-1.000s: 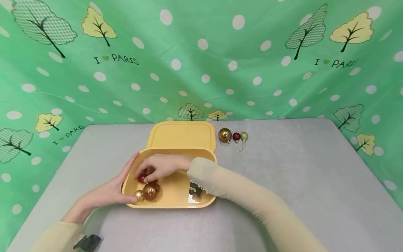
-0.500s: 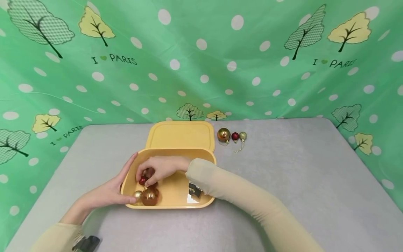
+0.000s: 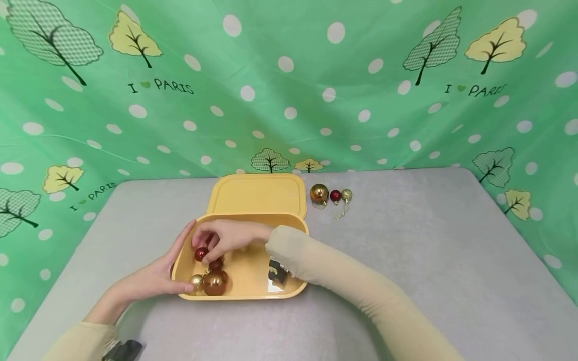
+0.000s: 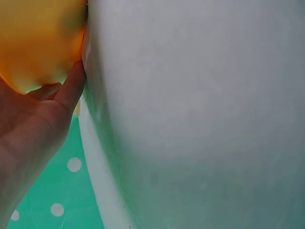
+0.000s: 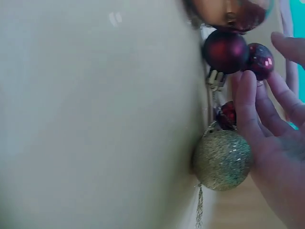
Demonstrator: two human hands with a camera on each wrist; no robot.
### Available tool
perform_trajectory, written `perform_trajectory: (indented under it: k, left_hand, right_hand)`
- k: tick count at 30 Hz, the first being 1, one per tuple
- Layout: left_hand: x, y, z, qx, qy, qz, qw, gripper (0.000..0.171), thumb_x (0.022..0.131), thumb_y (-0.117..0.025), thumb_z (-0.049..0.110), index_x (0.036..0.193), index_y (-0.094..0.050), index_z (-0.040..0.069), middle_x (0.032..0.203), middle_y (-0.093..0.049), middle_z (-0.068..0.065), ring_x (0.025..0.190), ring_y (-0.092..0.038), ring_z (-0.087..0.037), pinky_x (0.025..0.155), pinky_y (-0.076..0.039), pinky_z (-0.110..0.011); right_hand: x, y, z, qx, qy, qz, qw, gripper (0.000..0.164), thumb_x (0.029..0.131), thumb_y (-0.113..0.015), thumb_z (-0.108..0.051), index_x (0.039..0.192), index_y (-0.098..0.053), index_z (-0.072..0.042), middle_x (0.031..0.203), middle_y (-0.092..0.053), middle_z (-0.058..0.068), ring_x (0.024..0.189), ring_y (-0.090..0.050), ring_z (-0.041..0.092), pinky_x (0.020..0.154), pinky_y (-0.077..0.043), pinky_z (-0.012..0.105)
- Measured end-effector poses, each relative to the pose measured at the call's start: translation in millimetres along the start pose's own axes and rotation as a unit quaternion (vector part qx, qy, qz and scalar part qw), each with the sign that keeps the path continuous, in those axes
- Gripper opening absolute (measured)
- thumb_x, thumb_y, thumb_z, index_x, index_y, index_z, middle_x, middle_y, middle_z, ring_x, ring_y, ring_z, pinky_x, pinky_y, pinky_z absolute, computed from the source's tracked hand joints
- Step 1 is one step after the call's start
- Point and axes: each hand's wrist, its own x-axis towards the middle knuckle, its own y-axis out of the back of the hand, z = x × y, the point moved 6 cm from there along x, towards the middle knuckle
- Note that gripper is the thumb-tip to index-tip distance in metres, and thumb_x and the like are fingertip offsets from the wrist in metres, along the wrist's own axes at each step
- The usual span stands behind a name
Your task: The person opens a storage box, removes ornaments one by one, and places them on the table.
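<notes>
We've got our left hand clasping the left end of the yellow box, our right hand pinching a shiny red ball inside, and light, even fingertip pressure should best spare the dark red ball beside it.

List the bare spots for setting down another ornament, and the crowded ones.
Head view: bare grey table right of the bauble row and left of the yellow lid. Crowded: left end of the yellow box, among ornaments, left hand and right hand.
</notes>
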Motion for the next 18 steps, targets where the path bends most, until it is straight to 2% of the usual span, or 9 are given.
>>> perform_trajectory:
  k: [5,8,10,12,15,18]
  left_hand:
    - [-1.0,0.6,0.1,0.014,0.0,0.007,0.9999,0.124,0.073,-0.079,0.006,0.155,0.013,0.022,0.152,0.004,-0.036,0.121,-0.041,0.002,0.094,-0.038,-0.021]
    - [-1.2,0.7,-1.0,0.013,0.004,0.007,0.9999,0.124,0.073,-0.079,0.006,0.154,0.013,0.024,0.154,0.006,-0.033,0.124,-0.035,0.002,0.096,-0.034,-0.019]
    - [-1.1,0.6,-1.9,0.008,0.008,0.007,0.9999,0.124,0.073,-0.078,0.006,0.154,0.014,0.025,0.155,0.009,-0.031,0.131,-0.031,-0.007,0.097,-0.032,-0.018]
    - [-0.7,0.4,-2.4,0.003,0.01,0.006,0.9999,0.124,0.073,-0.078,0.006,0.154,0.014,0.026,0.155,0.012,-0.028,0.136,-0.025,-0.024,0.098,-0.029,-0.016]
    - [0.0,-0.1,-2.1,0.0,0.011,0.004,0.9999,0.124,0.073,-0.078,0.005,0.154,0.014,0.027,0.155,0.014,-0.026,0.133,-0.017,-0.047,0.098,-0.028,-0.015]
    - [-0.5,0.0,-1.4,0.002,0.008,0.005,1.0,0.125,0.073,-0.078,0.005,0.154,0.013,0.028,0.156,0.014,-0.027,0.133,-0.01,-0.054,0.099,-0.024,-0.013]
  right_hand:
    - [-1.8,7.3,-1.7,0.061,0.0,0.028,0.998,0.035,0.082,-0.074,0.001,0.113,-0.056,-0.004,0.107,-0.057,-0.001,0.094,-0.059,0.009,0.083,-0.048,0.019]
    - [-3.9,12.1,-5.2,0.085,0.002,0.048,0.995,0.033,0.083,-0.073,0.003,0.111,-0.057,-0.004,0.107,-0.057,0.0,0.094,-0.06,0.009,0.083,-0.049,0.02]
    - [-6.0,16.6,-8.7,0.098,0.008,0.065,0.993,0.032,0.083,-0.072,0.005,0.11,-0.057,-0.002,0.107,-0.057,0.001,0.093,-0.061,0.01,0.083,-0.05,0.021]
    - [-9.0,22.6,-13.2,0.094,0.017,0.081,0.992,0.029,0.084,-0.071,0.004,0.109,-0.057,-0.001,0.106,-0.057,0.003,0.091,-0.061,0.01,0.081,-0.05,0.021]
    - [-16.4,33.5,-19.5,0.097,0.027,0.095,0.99,0.027,0.086,-0.069,0.003,0.11,-0.056,0.0,0.108,-0.057,0.004,0.091,-0.061,0.011,0.08,-0.051,0.022]
    - [-26.2,44.6,-25.5,0.095,0.042,0.103,0.989,0.028,0.089,-0.066,0.001,0.115,-0.057,0.001,0.111,-0.057,0.007,0.094,-0.061,0.013,0.083,-0.05,0.023]
